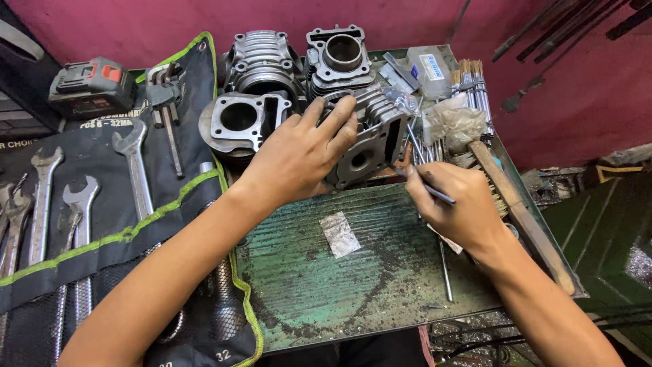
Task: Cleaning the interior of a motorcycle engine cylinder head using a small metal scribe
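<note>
At far left a cordless tool battery (pixel 92 87) was noted beside a black tool roll (pixel 102 204) on which open-ended spanners (pixel 136 166) were laid out. Three finned engine cylinders (pixel 261 64) were seen standing at the back of the worn green bench top (pixel 319 272), untouched. The left hand (pixel 299 160) was found spread over a fourth finned cylinder (pixel 373 132), lying on its side at the bench centre, fingers curled over its fins and gripping it steady. A small grey scrap (pixel 339 234) lay on the bench in front. The right hand (pixel 455 204) was closed in a pinch on a thin metal rod (pixel 424 187), its tip held at the cylinder's side face. Work on this cylinder was judged under way, not finished. A wooden-handled brush (pixel 519 211) lay unused at right.
</note>
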